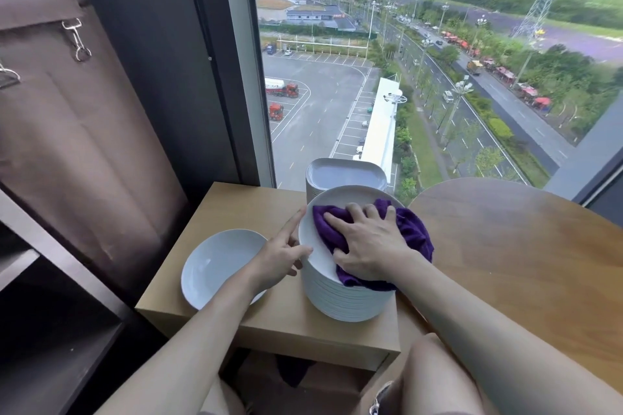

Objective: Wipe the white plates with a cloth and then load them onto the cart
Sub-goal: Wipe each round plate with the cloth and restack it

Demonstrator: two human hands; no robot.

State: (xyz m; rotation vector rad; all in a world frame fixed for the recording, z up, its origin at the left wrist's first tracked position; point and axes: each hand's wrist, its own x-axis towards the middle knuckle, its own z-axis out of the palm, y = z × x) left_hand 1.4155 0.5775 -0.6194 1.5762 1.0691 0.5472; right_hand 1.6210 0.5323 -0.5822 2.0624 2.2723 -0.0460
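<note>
Two hands are busy in the head view. The right hand (371, 246) lies on a purple cloth (414, 232), fingers spread, and presses it onto the top plate (313, 246) of a tall stack of round white plates (344, 300). Its grip is loose: it pushes the cloth and does not squeeze it. The left hand (283, 256) touches the left rim of that top plate with straight fingers, so its grip is loose too.

The stack stands on a small wooden table (242, 209) by the window. One more white plate (219, 263) lies alone just beside the stack, on its left. Some square white plates (344, 173) are piled behind. A dark shelf (50, 313) is far left; I cannot tell if it is the cart.

I think the top plate is being wiped now. To do it well, push the cloth round in circles, out to the rim, so no spot is missed. Steady the rim with the left hand, since a tall stack could wobble. Press softly. Part of the cloth hangs over the right edge, so bunch it up first.
</note>
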